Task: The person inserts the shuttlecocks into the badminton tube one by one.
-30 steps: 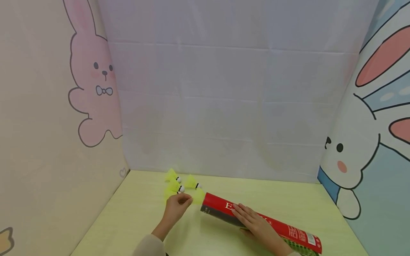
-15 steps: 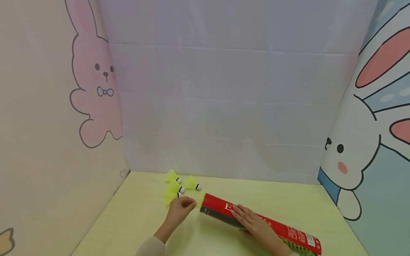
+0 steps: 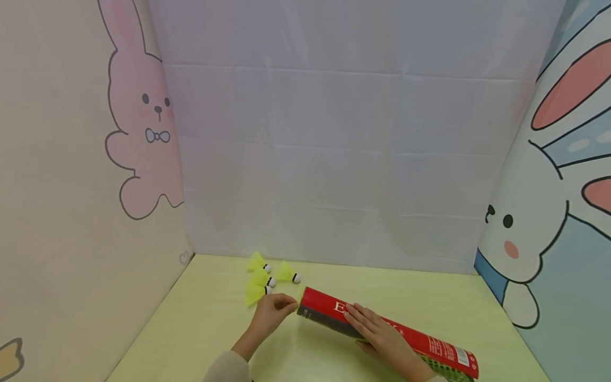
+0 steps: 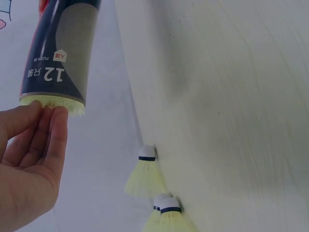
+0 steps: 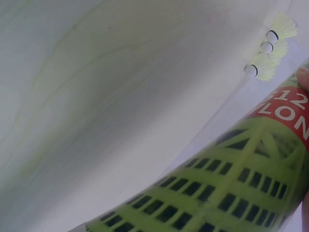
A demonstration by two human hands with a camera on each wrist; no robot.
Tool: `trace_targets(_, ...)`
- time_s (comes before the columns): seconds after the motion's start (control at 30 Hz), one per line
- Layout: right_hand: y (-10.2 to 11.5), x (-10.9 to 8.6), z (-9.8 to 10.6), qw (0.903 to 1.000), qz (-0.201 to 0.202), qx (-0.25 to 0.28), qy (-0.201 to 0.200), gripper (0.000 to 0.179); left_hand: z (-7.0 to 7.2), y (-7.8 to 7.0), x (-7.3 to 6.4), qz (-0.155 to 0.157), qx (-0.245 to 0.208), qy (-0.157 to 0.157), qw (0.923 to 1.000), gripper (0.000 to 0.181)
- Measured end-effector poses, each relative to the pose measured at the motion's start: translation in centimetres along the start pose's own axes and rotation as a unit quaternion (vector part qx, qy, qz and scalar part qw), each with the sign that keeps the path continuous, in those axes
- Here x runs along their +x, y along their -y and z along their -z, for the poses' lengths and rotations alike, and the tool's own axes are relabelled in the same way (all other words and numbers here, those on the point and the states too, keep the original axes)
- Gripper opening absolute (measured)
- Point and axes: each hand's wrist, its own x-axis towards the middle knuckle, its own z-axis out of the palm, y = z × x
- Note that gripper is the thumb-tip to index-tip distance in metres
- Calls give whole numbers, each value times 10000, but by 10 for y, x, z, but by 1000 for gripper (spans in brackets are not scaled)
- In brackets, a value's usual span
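My right hand [image 3: 382, 337] grips a long red, black and green shuttlecock tube [image 3: 322, 301] around its middle, fingers over the top and thumb underneath. The tube lies slanted, its left end tipped up. At that end, my left hand [image 4: 36, 159] pinches the rim of a yellow shuttlecock's skirt [image 4: 73, 105] between thumb and fingertips. Only a narrow band of skirt shows beyond the tube mouth; the rest is hidden inside. In the right wrist view the tube's green patterned side [image 5: 217, 183] fills the lower right, with a bit of finger [image 5: 303, 77] at the edge.
Several yellow shuttlecocks with white heads lie on the pale table [image 3: 210, 318] beyond my left hand, one [image 3: 287, 272] slightly apart to the right. A white cloth [image 3: 329, 159] hangs behind, and rabbit-printed panels [image 3: 138, 132] flank both sides.
My left hand has moved right to the tube mouth, and the pinched shuttlecock has slid into the tube, leaving just its skirt rim out. The right hand and tube stay nearly still.
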Motion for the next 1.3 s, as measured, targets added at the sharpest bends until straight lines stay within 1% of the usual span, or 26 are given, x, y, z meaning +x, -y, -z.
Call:
trace_targets(0.1, 0, 1, 1, 10000, 49, 15, -61, 59, 0, 0, 1, -30, -78, 160, 9998, 8)
trace_targets(0.27, 0, 1, 1, 9999, 91, 37, -46, 59, 1, 1, 2, -56, -99, 450, 9989, 9)
trace_targets(0.47, -1, 0, -1, 9999, 152, 5, -19, 59, 3, 3, 6, 91, -122, 729, 9972, 9)
trace_targets(0.67, -2, -2, -3, 9999, 149, 16, -6, 59, 5, 5, 7, 94, -18, 839, 9964, 8)
trace_targets(0.8, -2, -4, -3, 9999, 155, 46, -32, 59, 5, 7, 6, 83, -98, 882, 9960, 10)
trace_targets(0.9, -2, -5, -4, 9999, 114, 37, -36, 59, 6, 10, 6, 51, -125, 847, 9963, 11)
trace_targets(1.0, -2, -5, -4, 10000, 54, 50, -7, 60, 10, 14, 5, 78, -149, 633, 9979, 11)
trace_targets(1.07, -2, -5, -4, 10000, 43, 52, 12, 60, 13, 17, 4, 136, -177, 366, 9991, 9)
trace_targets(1.17, -2, -5, -5, 10000, 61, 54, 6, 59, 19, 22, 3, 275, -201, -178, 9993, 8)
trace_targets(1.3, -2, -6, -4, 10000, 87, 18, -29, 59, 27, 28, 4, 409, 61, -931, 9948, 9)
